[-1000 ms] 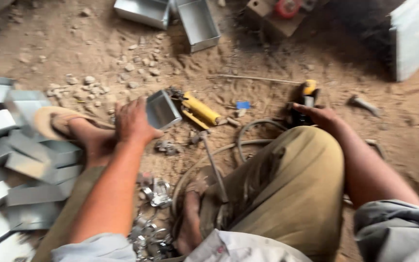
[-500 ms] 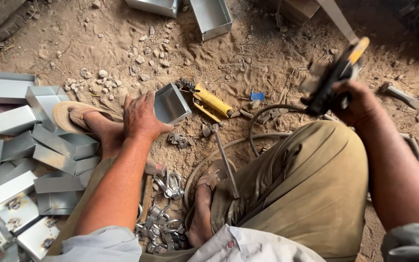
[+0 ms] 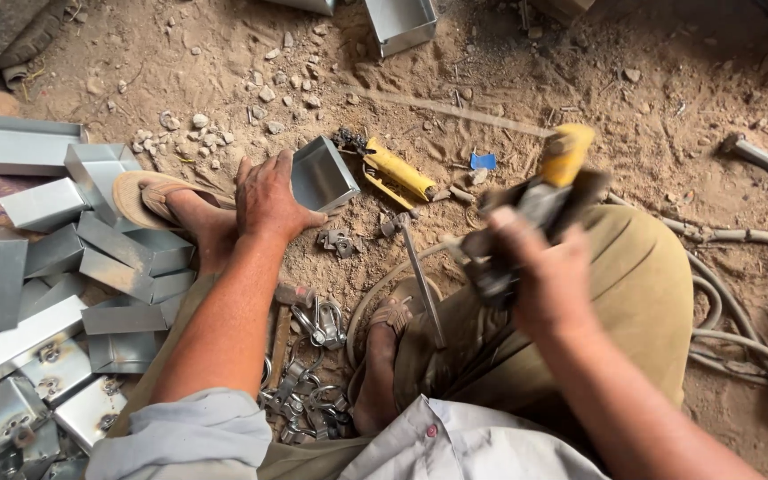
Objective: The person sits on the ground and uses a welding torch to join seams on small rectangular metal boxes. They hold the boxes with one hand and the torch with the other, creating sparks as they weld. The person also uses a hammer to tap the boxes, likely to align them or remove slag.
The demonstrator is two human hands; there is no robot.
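Ground (image 3: 180, 53) of dry dirt and loose stones, person seated on it, knees drawn up, sandalled feet out in front. Largest mass: pile of folded sheet-metal boxes (image 3: 46, 284) on the left, grey, open-topped, stacked loosely, some with clips fitted. Two more metal trays (image 3: 399, 22) at the far edge. Thick hose or cable (image 3: 757, 293) loops on the right.

Left hand (image 3: 268, 197) lies palm down, fingers spread over the rim of one small metal box (image 3: 320, 173), which sits tilted on the dirt, far of the left foot, open side up, dull grey inside, edges thin and sharp-looking. Right hand (image 3: 551, 276) is closed around a power tool (image 3: 535, 209), dark body, yellow end, held above the right knee and blurred; its working end cannot be made out.

Judgement on risk: the box is pinned by one hand alone on soft, uneven ground, so it could skid or tip if pressed by the tool, with fingers close to raw metal edges. Bare toes sit near too.

Smaller items: yellow-handled hand tool (image 3: 397, 169) just right of the box, a hammer (image 3: 420, 276) between the feet, metal clips (image 3: 308, 373) scattered near, a blue scrap (image 3: 483, 161).
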